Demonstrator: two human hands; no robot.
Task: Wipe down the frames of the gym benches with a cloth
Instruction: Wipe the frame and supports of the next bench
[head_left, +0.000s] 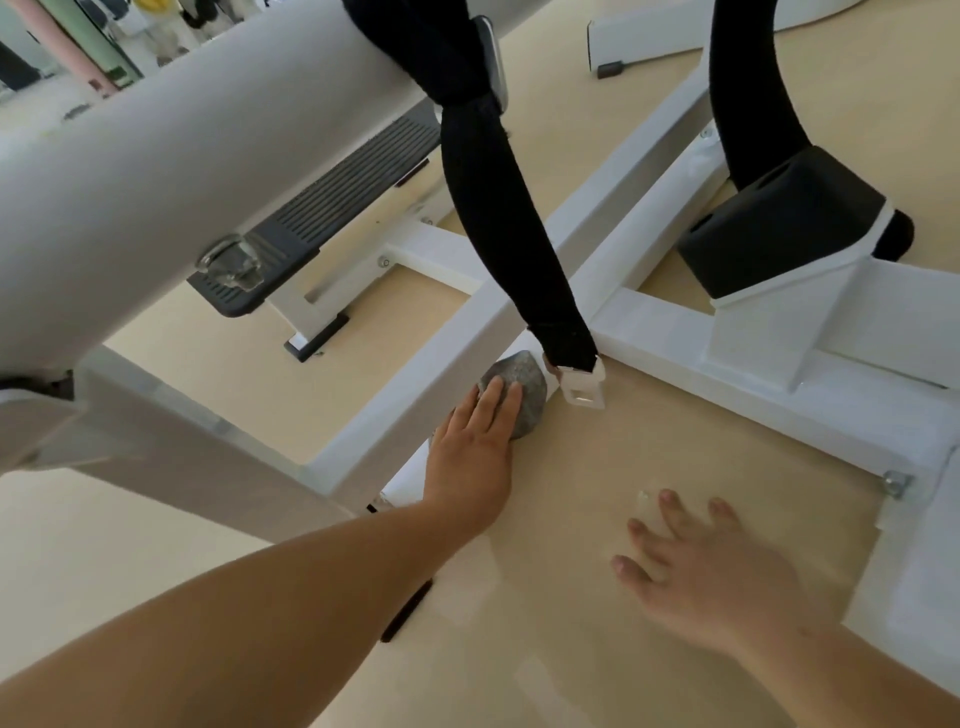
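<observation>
A white metal bench frame lies low over the beige floor, with bars crossing near the middle of the view. A grey cloth sits bunched against the side of the diagonal frame bar. My left hand presses flat on the cloth with straight fingers. My right hand is spread open on the floor at the lower right, apart from the frame and holding nothing.
A black strap with a white buckle hangs down just right of the cloth. A black pad sits on the frame at right. The pale bench cushion looms at upper left, with a ribbed black footplate behind.
</observation>
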